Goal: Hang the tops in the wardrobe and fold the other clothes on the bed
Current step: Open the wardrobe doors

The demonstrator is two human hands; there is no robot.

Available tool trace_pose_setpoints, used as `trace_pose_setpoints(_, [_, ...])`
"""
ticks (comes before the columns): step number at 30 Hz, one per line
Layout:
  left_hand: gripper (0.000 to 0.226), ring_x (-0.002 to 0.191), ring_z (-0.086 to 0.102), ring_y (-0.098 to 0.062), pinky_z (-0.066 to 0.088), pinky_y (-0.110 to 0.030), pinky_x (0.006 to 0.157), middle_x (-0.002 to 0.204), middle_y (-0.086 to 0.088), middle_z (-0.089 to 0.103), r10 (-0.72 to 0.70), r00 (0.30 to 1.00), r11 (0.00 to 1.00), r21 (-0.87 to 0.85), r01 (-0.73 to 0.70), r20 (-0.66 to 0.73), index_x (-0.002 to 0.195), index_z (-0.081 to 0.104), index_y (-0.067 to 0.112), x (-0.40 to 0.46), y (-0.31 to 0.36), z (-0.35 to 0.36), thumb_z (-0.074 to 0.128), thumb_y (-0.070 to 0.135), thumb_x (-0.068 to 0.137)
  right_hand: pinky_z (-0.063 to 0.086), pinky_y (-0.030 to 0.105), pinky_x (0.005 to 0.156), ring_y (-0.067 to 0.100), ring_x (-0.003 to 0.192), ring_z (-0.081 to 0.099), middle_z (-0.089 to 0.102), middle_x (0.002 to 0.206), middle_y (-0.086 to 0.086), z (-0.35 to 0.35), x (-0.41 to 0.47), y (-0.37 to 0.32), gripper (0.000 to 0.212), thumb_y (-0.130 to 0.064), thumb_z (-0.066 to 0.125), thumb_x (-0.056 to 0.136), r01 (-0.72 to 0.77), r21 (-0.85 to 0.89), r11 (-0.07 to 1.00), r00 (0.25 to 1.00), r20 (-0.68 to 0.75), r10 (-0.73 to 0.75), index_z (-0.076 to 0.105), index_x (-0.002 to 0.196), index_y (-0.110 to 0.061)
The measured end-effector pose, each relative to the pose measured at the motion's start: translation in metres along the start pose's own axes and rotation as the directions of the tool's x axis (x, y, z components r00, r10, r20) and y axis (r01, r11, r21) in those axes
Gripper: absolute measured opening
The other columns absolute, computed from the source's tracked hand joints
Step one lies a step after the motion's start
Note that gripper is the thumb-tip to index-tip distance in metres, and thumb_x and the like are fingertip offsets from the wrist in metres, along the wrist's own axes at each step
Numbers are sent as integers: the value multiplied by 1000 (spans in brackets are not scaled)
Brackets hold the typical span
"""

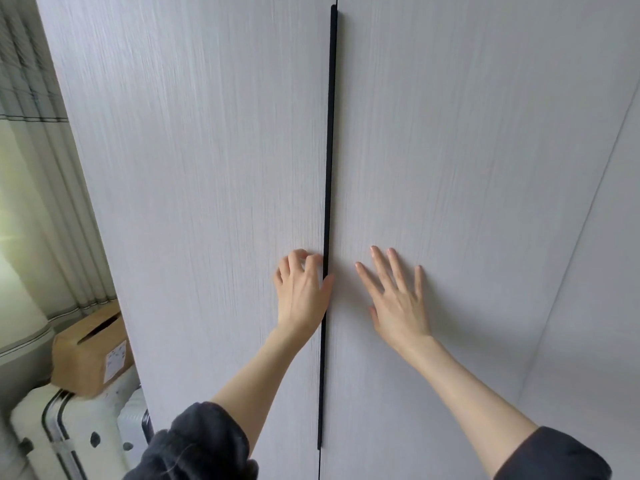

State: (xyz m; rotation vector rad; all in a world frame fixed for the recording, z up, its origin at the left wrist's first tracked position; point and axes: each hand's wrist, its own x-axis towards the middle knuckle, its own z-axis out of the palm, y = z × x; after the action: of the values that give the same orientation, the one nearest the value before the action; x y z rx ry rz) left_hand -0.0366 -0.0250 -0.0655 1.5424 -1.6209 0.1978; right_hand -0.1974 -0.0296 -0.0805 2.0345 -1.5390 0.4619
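Wardrobe (207, 168) doors closed: left hand (302, 289) grips handle (329, 168), right hand (398, 303) flat.

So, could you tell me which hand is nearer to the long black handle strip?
Left. The left hand touches the black handle strip; the right hand lies flat beside it.

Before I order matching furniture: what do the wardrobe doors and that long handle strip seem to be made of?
Wardrobe doors: probably laminated board, matt pale grey, with fine vertical woodgrain streaks. Handle strip: matt black, straight and slim, likely metal or plastic; the look leaves it open.
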Motion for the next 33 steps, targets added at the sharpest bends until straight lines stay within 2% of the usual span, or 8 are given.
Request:
trace_pose_setpoints(11, [15, 114, 33, -25, 26, -41, 98, 121, 1, 44, -112, 992, 994, -19, 111, -57, 98, 60, 13, 3, 10, -2, 57, 24, 88, 4, 57, 112, 26, 144, -17, -19, 156, -1, 1, -1, 6, 82, -16, 54, 87, 40, 21, 999, 996, 83, -41, 4, 151, -30])
trace_pose_setpoints(14, [13, 113, 35, -25, 29, -38, 94, 120, 0, 45, -97, 993, 995, -46, 94, -70, 93, 61, 12, -11, 10, -13, 61, 23, 86, 12, 48, 114, 24, 145, -13, -15, 158, 0, -9, -9, -1, 69, -22, 49, 91, 14, 212, 977, 988, 146, -46, 13, 150, -27])
trace_pose_setpoints(16, [12, 109, 39, -24, 32, -38, 90, 118, -1, 46, -67, 994, 995, -75, 61, -86, 91, 62, 11, -24, 8, -25, 64, 21, 85, 16, 42, 116, 19, 146, 0, -6, 159, -1, -18, -19, -16, 61, -25, 44, 96, -82, 538, 839, 972, 228, -51, 14, 150, -27])
trace_pose_setpoints(18, [11, 103, 41, -21, 36, -38, 89, 117, -2, 47, -27, 995, 993, -113, 16, -95, 90, 63, 10, -38, 5, -39, 65, 19, 84, 27, 26, 111, 13, 141, 24, 19, 156, -1, -32, -31, -37, 56, -21, 43, 99, -268, 848, 458, 937, 341, -82, 19, 149, -25])
trace_pose_setpoints(20, [11, 100, 38, -16, 38, -36, 87, 117, -2, 47, -4, 996, 987, -160, -11, -91, 90, 63, 8, -54, 1, -56, 66, 18, 85, 32, 12, 101, 11, 128, 44, 46, 142, 3, -47, -44, -58, 48, -10, 42, 99, -329, 924, 196, 933, 351, -86, 32, 145, -17])
trace_pose_setpoints(25, [8, 104, 43, -15, 36, -23, 85, 112, 6, 44, 44, 998, 972, -228, -52, -43, 89, 63, 10, -91, -8, -103, 65, 17, 86, 36, 10, 95, 8, 118, 53, 58, 126, -4, -80, -78, -82, 40, -5, 37, 99, -390, 921, 26, 912, 390, -130, 48, 134, -21])
trace_pose_setpoints(29, [13, 98, 49, 0, 43, -13, 84, 102, 16, 45, 24, 1000, 941, -338, -20, 8, 82, 56, 22, -118, -20, -140, 65, 14, 87, 35, 20, 102, 2, 117, 52, 57, 126, -11, -103, -104, -99, 41, -7, 34, 100, -423, 906, -1, 885, 413, -214, 50, 130, -30])
trace_pose_setpoints(33, [23, 93, 58, 5, 48, -8, 74, 102, 13, 56, -65, 993, 869, -484, 105, 100, 93, 56, 28, -152, -40, -191, 59, 6, 89, 38, 14, 96, -1, 110, 56, 60, 118, -14, -127, -129, -132, 42, -5, 33, 100, -417, 909, -8, 886, 405, -225, 53, 118, -37])
